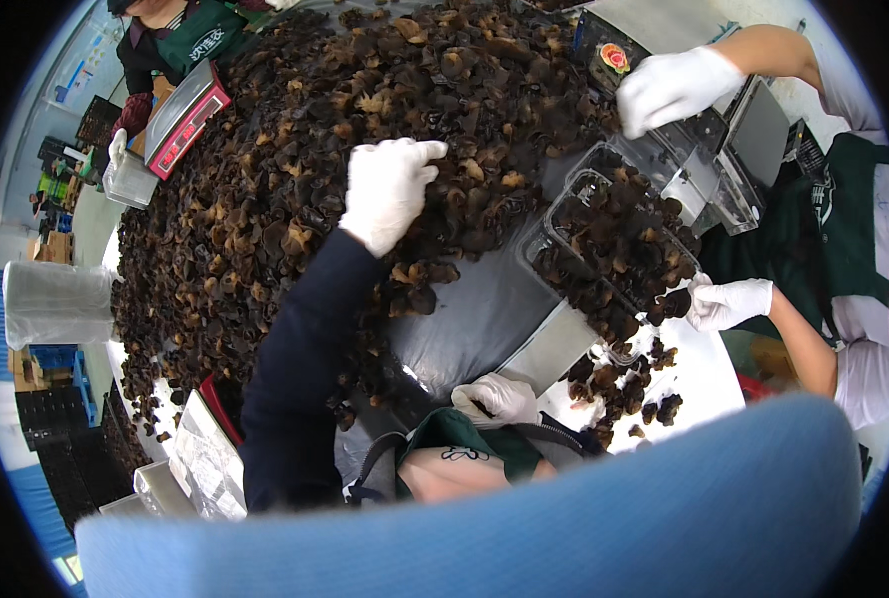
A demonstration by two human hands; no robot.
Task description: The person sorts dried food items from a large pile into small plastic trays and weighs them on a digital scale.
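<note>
My left hand [390,193], in a white glove under a dark sleeve, is over a large heap of wood ear mushrooms [324,112]. Its index finger points right and the others curl; the palm side is hidden. Close to my chest, my right hand [495,400], also white-gloved, has its fingers curled around a small dark spot, a mushroom piece or just a gap. Just beyond it lies a grey rectangular plate [550,350]. Transparent plastic trays [556,224] heaped with mushrooms [616,239] stand to the right.
At right, a co-worker's gloved hand [728,303] touches the trays' edge; the other hand [676,90] is above a dark box [601,48]. Far left, another person's hand [117,149] holds a transparent tray [130,183] beside a red scale [186,123]. Loose mushrooms [624,385] lie on the white tabletop [702,381].
</note>
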